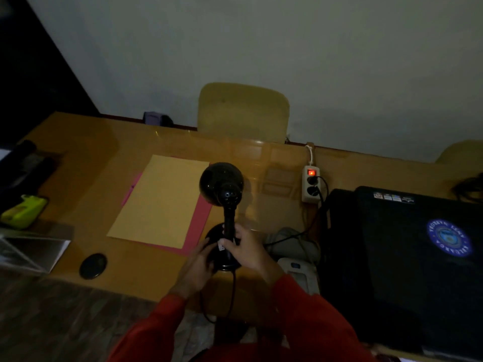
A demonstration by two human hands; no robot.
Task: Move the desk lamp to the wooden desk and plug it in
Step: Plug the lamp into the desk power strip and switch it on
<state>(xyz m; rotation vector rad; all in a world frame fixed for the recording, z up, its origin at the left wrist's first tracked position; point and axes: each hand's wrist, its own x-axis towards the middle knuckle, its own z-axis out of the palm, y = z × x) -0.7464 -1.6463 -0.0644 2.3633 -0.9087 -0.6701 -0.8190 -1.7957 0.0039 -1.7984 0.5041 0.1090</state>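
We have the black metal desk lamp with its round dome shade point(222, 194) standing near the front edge of the glossy wooden desk point(86, 163), its base partly on the edge of a pink paper sheet point(200, 220). Our right hand point(245, 246) has its fingers wrapped around the lower neck, just above the base, and our left hand point(197, 265) has its fingers curled against the left side of the base. So we judge the move as good as done.

The plugging in is what we have left. The lamp's black cord point(231, 291) drops off the front edge of the desk and loops below; we cannot see its plug in this dim light. The white power strip with a glowing red switch point(311, 185) lies on the desk to the right of the lamp and nearer the wall. Dark leads already run into it, and whether a socket stays free we cannot quite tell.

A tan envelope point(159, 202) lies on the pink sheet to the left. A closed black laptop with a round blue sticker point(423, 257) fills the right side. A lime-green case point(24, 210) and a small dark round disc point(92, 265) sit to the left. A yellowish chair back point(243, 111) stands behind the desk against a plain pale wall point(313, 48). The room is dark.
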